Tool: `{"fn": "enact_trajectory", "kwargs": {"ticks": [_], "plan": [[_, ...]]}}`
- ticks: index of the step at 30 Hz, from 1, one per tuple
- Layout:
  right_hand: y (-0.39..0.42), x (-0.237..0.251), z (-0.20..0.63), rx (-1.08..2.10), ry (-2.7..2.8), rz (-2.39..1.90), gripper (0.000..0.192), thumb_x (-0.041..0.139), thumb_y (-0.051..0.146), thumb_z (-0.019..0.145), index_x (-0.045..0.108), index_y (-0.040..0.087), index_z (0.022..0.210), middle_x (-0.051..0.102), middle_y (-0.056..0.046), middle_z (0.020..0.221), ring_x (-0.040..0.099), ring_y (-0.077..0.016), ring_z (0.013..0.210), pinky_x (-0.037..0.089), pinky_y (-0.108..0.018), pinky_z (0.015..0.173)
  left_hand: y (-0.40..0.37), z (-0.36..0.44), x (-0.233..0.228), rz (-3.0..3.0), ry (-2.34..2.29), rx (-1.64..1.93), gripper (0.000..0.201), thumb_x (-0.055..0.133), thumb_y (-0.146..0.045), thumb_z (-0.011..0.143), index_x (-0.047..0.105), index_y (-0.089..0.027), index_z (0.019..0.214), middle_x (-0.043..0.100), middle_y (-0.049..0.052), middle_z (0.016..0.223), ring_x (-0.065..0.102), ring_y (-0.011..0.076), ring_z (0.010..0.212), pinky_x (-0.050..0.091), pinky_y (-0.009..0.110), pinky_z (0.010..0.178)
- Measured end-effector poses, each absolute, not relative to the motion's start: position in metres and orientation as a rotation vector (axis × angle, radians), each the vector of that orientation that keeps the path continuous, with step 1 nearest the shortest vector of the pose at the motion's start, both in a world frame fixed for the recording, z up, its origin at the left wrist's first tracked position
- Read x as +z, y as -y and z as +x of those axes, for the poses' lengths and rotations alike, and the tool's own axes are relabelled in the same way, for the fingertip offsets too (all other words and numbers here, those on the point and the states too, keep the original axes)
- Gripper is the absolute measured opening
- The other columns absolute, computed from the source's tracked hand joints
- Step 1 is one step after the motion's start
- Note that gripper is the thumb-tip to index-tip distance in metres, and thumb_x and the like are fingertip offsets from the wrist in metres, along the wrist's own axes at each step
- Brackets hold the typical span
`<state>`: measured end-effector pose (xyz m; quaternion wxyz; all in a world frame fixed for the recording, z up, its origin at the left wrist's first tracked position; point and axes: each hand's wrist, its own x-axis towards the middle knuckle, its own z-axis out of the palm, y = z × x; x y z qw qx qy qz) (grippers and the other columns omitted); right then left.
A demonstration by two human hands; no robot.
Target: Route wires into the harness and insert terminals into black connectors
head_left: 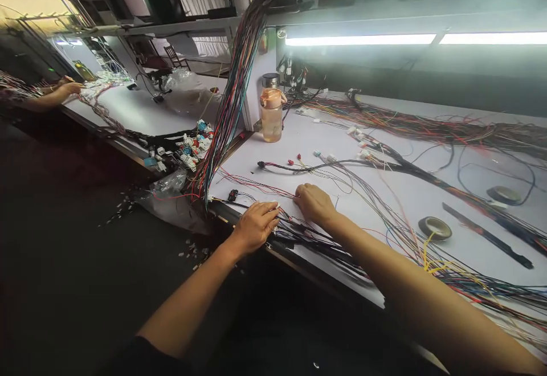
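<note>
Red wires [260,186] are stretching across the white worktop [318,141], nearer to me than the orange-lidded bottle [271,121], and I am pinching them at one end with my right hand [314,202]. Its fingers are bending inward and closing on the strands, while its forearm is reaching in from the right. My left hand [256,225] is resting lower, also on my side of the bottle, over black cables [331,249] that are running along the worktop's front edge. Its fingers are curving loosely downward, but I cannot tell whether they are gripping anything beneath. Just left of that hand, in front of the bottle, a small black connector [233,195] is lying among thin leads.

Left of the bottle, a thick multicoloured bundle [233,88] is hanging from the shelf, and beyond it I am seeing a heap of connectors [194,149]. Farther off on that side, another person's hand [70,88] is reaching over a bench. Right of the bottle and nearer to me, a tape roll [435,228] is lying beside a dark, blade-like strip [487,235].
</note>
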<state>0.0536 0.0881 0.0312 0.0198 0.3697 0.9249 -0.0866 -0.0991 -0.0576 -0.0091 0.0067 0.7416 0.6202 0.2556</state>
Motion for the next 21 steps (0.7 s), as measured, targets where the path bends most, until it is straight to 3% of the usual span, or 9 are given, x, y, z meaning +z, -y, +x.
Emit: {"fn": "enact_trajectory", "kwargs": {"ticks": [3, 11, 21], "plan": [[-0.093, 0.031, 0.059, -0.192, -2.797, 1.14, 0.021, 0.046, 0.02, 0.095, 0.066, 0.013, 0.098, 0.066, -0.016, 0.1, 0.062, -0.0252, 0.093, 0.046, -0.031, 0.072, 0.058, -0.1, -0.01, 2.341, -1.923, 0.852, 0.029, 0.051, -0.029, 0.093, 0.062, -0.02, 0.118, 0.064, 0.011, 0.125, 0.059, 0.0248, 0.117, 0.047, 0.049, 0.102], [-0.101, 0.037, 0.101, -0.004, -2.674, 1.134, 0.023, 0.041, 0.014, 0.095, 0.061, 0.007, 0.105, 0.065, -0.018, 0.104, 0.061, -0.0268, 0.096, 0.039, -0.032, 0.073, 0.06, -0.098, -0.01, 2.335, -1.925, 0.906, 0.027, 0.05, -0.027, 0.094, 0.063, -0.019, 0.116, 0.064, 0.01, 0.124, 0.059, 0.022, 0.116, 0.049, 0.044, 0.101], [-0.091, 0.056, 0.176, 0.008, -2.593, 1.104, 0.026, 0.039, 0.008, 0.093, 0.064, 0.011, 0.091, 0.068, -0.014, 0.094, 0.063, -0.0239, 0.089, 0.031, -0.032, 0.07, 0.059, -0.104, -0.01, 2.36, -1.908, 0.866, 0.029, 0.05, -0.028, 0.093, 0.065, -0.017, 0.115, 0.064, 0.012, 0.124, 0.06, 0.0234, 0.116, 0.051, 0.042, 0.099]]}}
